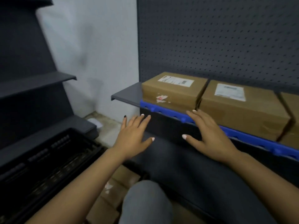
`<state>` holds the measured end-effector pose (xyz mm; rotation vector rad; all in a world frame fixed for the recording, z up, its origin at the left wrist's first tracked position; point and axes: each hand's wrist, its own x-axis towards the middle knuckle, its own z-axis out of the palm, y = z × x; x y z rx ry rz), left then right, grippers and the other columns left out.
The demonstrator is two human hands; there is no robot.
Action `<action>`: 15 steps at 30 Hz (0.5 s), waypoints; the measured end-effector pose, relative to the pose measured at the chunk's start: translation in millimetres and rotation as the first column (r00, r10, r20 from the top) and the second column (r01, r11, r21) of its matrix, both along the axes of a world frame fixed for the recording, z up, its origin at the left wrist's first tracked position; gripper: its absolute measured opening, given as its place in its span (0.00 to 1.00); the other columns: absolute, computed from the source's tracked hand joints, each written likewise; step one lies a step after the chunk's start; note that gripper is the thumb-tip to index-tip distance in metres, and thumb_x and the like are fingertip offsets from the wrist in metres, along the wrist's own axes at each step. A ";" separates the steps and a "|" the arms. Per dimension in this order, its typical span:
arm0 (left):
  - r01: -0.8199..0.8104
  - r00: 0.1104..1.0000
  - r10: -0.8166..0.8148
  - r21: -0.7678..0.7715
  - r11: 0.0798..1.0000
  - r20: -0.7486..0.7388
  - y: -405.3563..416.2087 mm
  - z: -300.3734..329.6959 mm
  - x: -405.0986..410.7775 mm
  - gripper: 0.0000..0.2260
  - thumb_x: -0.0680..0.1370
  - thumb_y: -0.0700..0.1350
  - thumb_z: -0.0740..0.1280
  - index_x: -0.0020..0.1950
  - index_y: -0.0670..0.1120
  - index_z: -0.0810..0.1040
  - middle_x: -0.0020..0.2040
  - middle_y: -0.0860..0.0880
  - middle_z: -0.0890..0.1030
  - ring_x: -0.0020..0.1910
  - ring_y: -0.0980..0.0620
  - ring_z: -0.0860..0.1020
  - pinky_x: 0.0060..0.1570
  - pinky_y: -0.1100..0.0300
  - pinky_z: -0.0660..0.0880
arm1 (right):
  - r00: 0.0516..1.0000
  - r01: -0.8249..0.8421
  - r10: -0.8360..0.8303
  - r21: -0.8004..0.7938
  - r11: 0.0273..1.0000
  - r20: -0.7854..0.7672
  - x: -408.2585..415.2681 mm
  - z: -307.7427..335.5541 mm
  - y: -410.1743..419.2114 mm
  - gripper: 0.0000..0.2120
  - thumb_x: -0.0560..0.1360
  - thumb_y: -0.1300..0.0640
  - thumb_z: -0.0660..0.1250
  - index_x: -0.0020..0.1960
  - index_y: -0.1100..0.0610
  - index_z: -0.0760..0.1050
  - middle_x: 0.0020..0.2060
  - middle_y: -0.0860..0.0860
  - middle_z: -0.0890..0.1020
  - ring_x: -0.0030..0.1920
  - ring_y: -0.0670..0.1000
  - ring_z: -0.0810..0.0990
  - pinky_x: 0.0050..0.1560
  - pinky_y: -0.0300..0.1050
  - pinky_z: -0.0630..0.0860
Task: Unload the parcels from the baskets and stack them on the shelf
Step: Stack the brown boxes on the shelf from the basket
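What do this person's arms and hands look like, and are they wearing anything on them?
Both forearms are bare, with no sleeves, gloves, watch or rings in view. The left hand has pale, whitish polish on most nails, but one finger's nail is painted black. The right hand shows the same pale polish on its visible nails. The nails look neatly rounded. A grey trouser knee shows below.

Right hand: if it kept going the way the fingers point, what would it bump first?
Probably the blue strip along the shelf edge, then the left cardboard box; the right hand fingertips look almost there, though depth is unclear.

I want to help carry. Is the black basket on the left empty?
Looks empty: the black basket shows only its dark ribbed floor, though blur hides details.
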<state>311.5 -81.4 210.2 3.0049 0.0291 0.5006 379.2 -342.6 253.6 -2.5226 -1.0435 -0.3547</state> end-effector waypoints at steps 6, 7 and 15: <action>-0.226 0.964 0.218 -0.042 0.973 -0.150 87.0 -75.1 -88.4 0.37 0.74 0.67 0.50 0.79 0.50 0.50 0.78 0.48 0.56 0.77 0.47 0.50 0.74 0.42 0.46 | 0.959 -0.226 0.221 -0.007 0.974 -0.177 -41.2 -59.3 129.3 0.36 0.76 0.42 0.64 0.78 0.50 0.53 0.77 0.51 0.57 0.77 0.51 0.50 0.73 0.45 0.50; -0.261 0.950 0.250 -0.035 0.965 -0.186 96.6 -87.8 -101.8 0.38 0.72 0.68 0.47 0.79 0.51 0.50 0.78 0.48 0.56 0.77 0.47 0.50 0.74 0.43 0.46 | 0.945 -0.258 0.251 -0.009 0.966 -0.212 -49.3 -71.5 147.2 0.36 0.77 0.43 0.64 0.78 0.51 0.52 0.77 0.52 0.57 0.77 0.51 0.50 0.74 0.46 0.51; -0.467 0.802 0.373 -0.102 0.878 -0.466 114.6 -185.9 -174.0 0.38 0.76 0.66 0.55 0.79 0.48 0.47 0.79 0.46 0.52 0.77 0.47 0.47 0.74 0.44 0.44 | 0.829 -0.416 0.267 -0.222 0.882 -0.492 -112.4 -176.6 235.1 0.37 0.77 0.42 0.61 0.78 0.51 0.47 0.77 0.54 0.53 0.76 0.55 0.50 0.74 0.50 0.52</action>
